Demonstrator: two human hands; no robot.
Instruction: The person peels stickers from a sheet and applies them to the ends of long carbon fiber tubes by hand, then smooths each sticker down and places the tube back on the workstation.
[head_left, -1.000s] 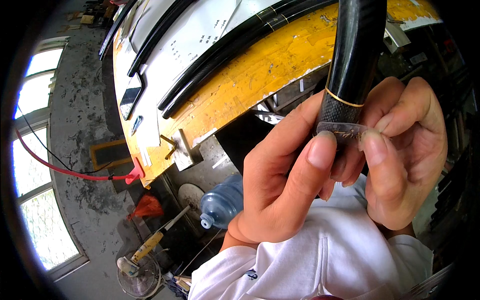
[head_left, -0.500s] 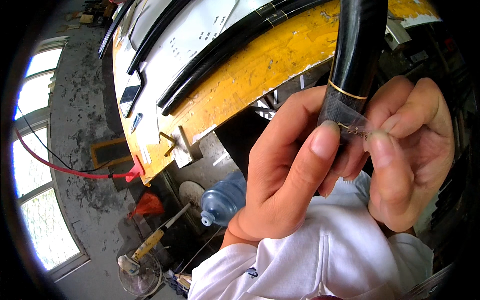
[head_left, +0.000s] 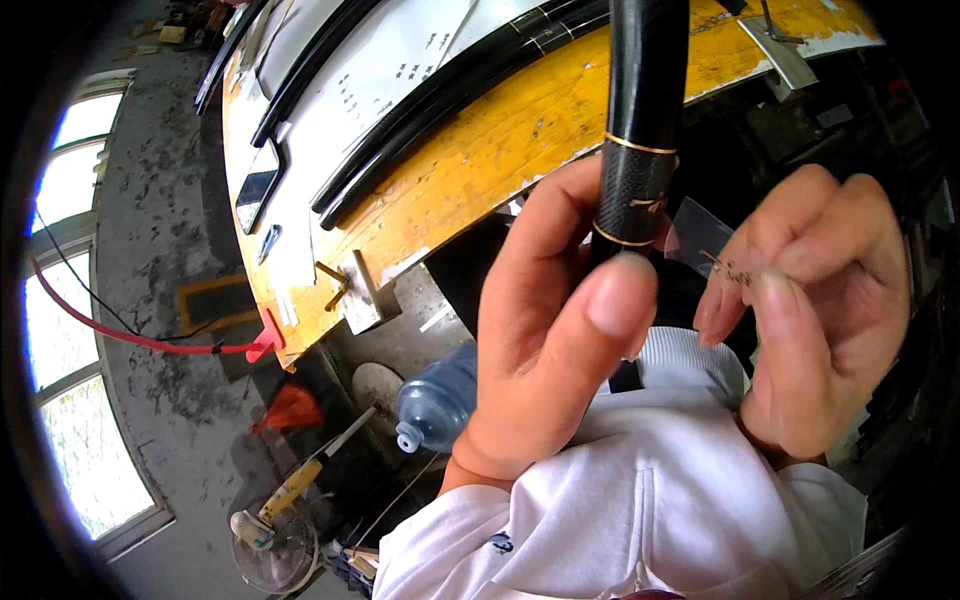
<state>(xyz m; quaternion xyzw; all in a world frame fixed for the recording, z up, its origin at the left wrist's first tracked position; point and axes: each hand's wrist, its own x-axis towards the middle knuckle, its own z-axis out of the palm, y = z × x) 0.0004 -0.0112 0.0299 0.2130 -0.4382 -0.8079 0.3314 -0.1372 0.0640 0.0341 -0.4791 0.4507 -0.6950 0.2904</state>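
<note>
A glossy black rod (head_left: 648, 90) with a woven-pattern band between two thin gold rings stands upright in front of me. My left hand (head_left: 560, 330) is wrapped around it just under the lower ring, thumb in front. On the woven band sits a small gold mark (head_left: 647, 204). To the right of the rod, my right hand (head_left: 815, 300) pinches a clear film sticker (head_left: 692, 232) between thumb and forefinger. Small dark-gold lettering shows on the film near the fingertips. The film's left edge is close to the rod; whether it touches is unclear.
Several more black rods (head_left: 440, 110) lie on the worn yellow table (head_left: 500, 160), beside white paper (head_left: 380, 75) and a phone (head_left: 258, 188). Metal brackets (head_left: 358, 292) stick out at its edge. Below are a blue water bottle (head_left: 437, 400) and a fan (head_left: 277, 545).
The rod and my left hand have moved left, away from my right hand. The film, earlier lying over the woven band, has come off it, and a gold mark now shows there.
</note>
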